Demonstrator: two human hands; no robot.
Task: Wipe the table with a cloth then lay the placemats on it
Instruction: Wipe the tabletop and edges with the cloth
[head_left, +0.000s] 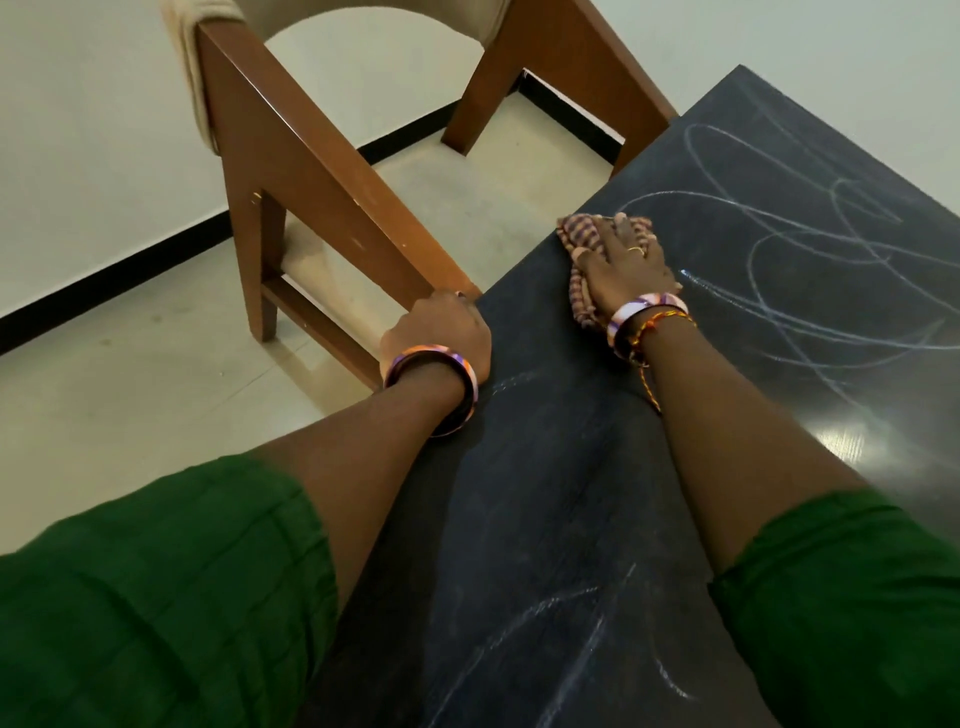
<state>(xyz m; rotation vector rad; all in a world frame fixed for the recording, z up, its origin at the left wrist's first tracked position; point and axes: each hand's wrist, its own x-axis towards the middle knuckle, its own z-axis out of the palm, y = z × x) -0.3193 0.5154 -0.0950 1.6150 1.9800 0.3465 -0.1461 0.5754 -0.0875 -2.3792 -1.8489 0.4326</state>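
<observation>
Currently the striped cloth (592, 260) lies bunched near the dark table (545, 519) edge, flattened under the right hand (626, 265), fingers spread. Chalk scribbles (810, 249) stretch toward three o'clock. Left hand (439, 335) curls over the table's edge by the chair (322, 171).

A brown wooden chair (322, 171) with beige padding stands at the upper left of the frame. Beneath it lies pale floor (130, 374), edged by a black skirting strip (104, 275).

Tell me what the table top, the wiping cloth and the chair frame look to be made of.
Table top: dark, smooth, likely laminate or painted board; semi-gloss, since light reflects off it and chalky lines show.
Cloth: soft woven fabric, striped and bunched in folds.
Chair frame: brown wood with a satin finish, faint scuffs showing.
</observation>
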